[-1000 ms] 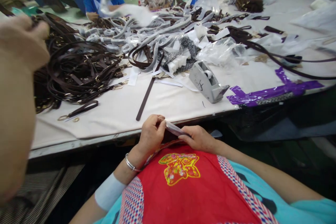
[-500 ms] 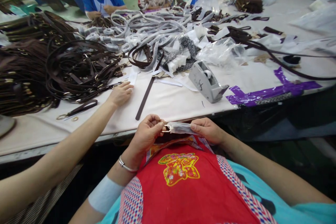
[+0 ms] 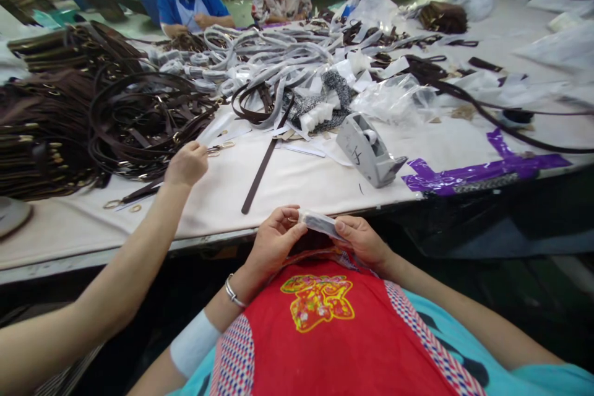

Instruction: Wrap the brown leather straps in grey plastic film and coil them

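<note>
Between my hands, just off the table's front edge, is a small strap piece wrapped in thin whitish film (image 3: 320, 223). My left hand (image 3: 277, 240) pinches its left end, where a bit of metal ring shows by the fingers. The other end is gripped between thumb and fingers of my right hand (image 3: 364, 239). Beyond them on the table lie a flat dark brown strap (image 3: 258, 178) and a grey tape dispenser (image 3: 366, 151). To the left, a co-worker's hand (image 3: 186, 164) is closed beside the dark straps; what it holds cannot be made out.
Heaped at left are dark brown straps (image 3: 153, 117) with metal fittings. Grey-wrapped straps (image 3: 278, 49) fill the middle. Clear plastic bags (image 3: 394, 99) lie right of centre, and purple tape (image 3: 487, 170) covers the front edge. Several people sit or stand across the table.
The wrapped strap has tilted, and its metal ring is now mostly hidden by my left fingers. My left hand has shifted slightly right. The co-worker's hand has drawn back left and closed.
</note>
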`<state>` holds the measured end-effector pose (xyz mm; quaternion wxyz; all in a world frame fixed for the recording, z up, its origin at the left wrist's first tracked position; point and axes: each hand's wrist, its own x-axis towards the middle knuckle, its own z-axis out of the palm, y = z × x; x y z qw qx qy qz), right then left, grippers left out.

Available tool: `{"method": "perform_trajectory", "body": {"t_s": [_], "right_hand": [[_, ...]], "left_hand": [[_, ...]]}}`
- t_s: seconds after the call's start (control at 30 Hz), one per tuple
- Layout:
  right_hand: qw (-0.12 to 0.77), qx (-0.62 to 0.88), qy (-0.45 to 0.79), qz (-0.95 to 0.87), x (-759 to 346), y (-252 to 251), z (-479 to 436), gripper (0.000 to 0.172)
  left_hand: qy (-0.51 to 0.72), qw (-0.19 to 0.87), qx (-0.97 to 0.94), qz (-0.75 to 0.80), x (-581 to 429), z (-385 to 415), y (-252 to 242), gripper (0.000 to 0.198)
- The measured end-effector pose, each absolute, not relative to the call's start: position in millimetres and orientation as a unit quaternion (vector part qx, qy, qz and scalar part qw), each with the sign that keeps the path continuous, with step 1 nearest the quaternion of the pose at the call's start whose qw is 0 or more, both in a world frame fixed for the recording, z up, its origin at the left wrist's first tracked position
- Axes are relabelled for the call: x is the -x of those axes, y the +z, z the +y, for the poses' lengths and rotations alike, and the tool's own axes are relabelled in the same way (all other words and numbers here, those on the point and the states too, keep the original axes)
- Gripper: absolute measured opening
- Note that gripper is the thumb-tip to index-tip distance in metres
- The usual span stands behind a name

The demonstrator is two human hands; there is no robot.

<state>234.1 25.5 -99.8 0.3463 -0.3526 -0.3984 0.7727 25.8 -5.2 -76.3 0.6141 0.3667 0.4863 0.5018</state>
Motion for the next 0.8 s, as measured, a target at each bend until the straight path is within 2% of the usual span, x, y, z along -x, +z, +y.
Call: {"method": "perform_trajectory", "body": {"t_s": [0.23, 0.43, 0.57, 0.8], "right_hand": [[0.338, 0.307, 0.810, -0.368, -231, -105, 21, 0.039], [0.292, 0.336, 0.789, -0.424, -241, -94, 26, 0.045], [0.239, 0.351, 0.773, -0.472, -245, -89, 31, 0.048], [0.226, 0.347, 0.791, -0.451, -241, -90, 33, 0.048]], "left_hand": [[0.497, 0.634, -0.391, 0.445, -21, -4, -69, 0.018], [0.362, 0.493, -0.649, 0.452, 5, 4, -60, 0.012], [0.341, 0.441, -0.714, 0.424, 16, 5, -53, 0.018], [0.387, 0.580, -0.587, 0.412, 12, -3, -59, 0.026]]}}
